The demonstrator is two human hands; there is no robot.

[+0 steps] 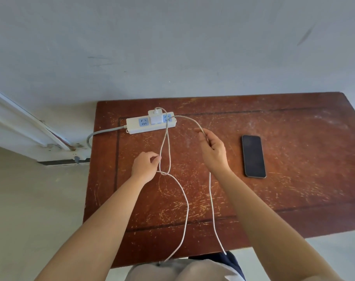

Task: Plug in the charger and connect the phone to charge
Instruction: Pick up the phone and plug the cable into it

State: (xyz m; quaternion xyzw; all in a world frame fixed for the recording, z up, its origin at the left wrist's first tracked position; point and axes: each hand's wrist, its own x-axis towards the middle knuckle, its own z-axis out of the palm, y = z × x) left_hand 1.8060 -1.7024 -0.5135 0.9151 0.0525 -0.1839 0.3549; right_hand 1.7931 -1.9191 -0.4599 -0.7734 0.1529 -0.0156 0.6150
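From the left, the power strip point(150, 123) lay by the table's point(294, 199) back edge, the charger point(155, 117) already seated in it. My left hand point(145, 167) pinched the cable point(185, 209) where it crossed itself; my right hand point(212, 151) curled round another span. I judged that pulling could tighten that loop into a knot or tug the charger loose. The phone point(253, 156) lay face up, unconnected, to the right, nothing blocking it.

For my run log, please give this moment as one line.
charger: in power strip | cable: looped, held by left hand and right hand | phone: on table, unconnected
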